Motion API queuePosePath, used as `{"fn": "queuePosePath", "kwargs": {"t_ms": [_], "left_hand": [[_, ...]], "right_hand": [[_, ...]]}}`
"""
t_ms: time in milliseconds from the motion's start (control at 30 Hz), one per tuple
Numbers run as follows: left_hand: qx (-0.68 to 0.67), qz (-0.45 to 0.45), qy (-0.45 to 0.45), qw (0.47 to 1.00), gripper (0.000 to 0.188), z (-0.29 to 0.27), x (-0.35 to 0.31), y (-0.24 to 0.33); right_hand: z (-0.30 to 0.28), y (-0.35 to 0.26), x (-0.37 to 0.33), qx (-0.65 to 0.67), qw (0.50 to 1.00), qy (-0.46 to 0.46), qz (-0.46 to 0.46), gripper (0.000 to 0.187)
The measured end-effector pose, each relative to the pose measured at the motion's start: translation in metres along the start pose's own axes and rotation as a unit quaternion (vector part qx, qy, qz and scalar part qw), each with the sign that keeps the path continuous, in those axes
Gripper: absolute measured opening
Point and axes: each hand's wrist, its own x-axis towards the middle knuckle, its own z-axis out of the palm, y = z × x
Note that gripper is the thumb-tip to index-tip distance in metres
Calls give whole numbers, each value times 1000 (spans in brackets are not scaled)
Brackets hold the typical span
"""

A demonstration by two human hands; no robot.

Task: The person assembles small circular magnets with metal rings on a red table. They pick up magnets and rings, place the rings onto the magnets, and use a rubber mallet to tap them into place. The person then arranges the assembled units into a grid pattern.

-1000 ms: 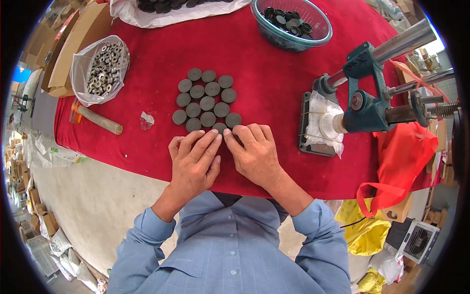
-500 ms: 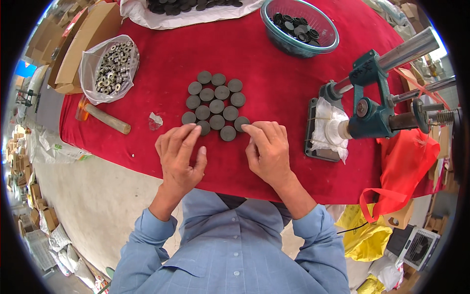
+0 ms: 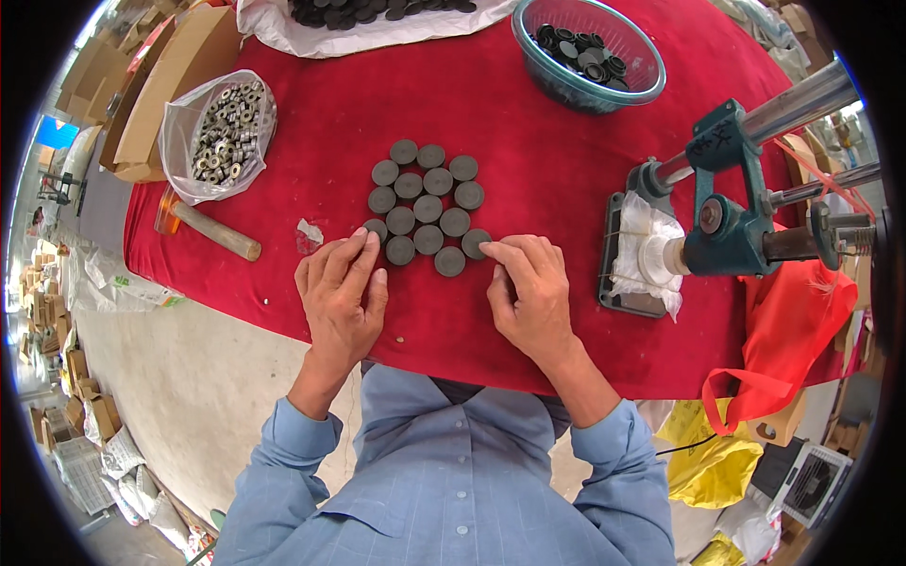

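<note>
Several flat, round dark grey discs [image 3: 427,208] lie in a close cluster on the red cloth. My left hand [image 3: 340,297] rests at the cluster's near left side, fingers stretched out and thumb apart. Its fingertips touch or nearly touch the leftmost near disc [image 3: 377,228], partly covering it. On the other side, my right hand [image 3: 533,297] has its index fingertip against the near right disc [image 3: 476,243]. The thumb hangs apart from the fingers, and nothing is gripped in either hand.
A green hand press [image 3: 727,231] with a white-wrapped base stands right. Behind are a clear basin [image 3: 660,83] of black caps and a white sheet [image 3: 377,45] bearing dark discs. At left sit a bag [image 3: 175,156] of small metal rings, a hammer [image 3: 217,231] and crumpled scrap [image 3: 310,230].
My left hand's fingertips have slid left, from the lower disc to the leftmost near one. My right hand stays at the same disc. The whole view has shifted slightly.
</note>
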Motion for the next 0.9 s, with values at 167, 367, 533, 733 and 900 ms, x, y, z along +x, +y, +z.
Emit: {"fn": "queuePosePath", "kwargs": {"t_ms": [167,367,533,733,900], "left_hand": [[-11,-12,-5,1000,50,0,1,4],[-6,16,18,1000,50,-4,20,-1],[24,29,-24,999,50,3,42,-5],[47,31,-34,998,49,14,34,-7],[33,42,-41,998,51,11,42,-8]], "right_hand": [[-2,0,1,9,1000,6,4,41],[-4,1,2,28,999,28,18,39],[-4,1,3,42,998,36,32,38],[-5,2,3,52,997,42,30,37],[-6,3,3,57,997,39,37,35]]}}
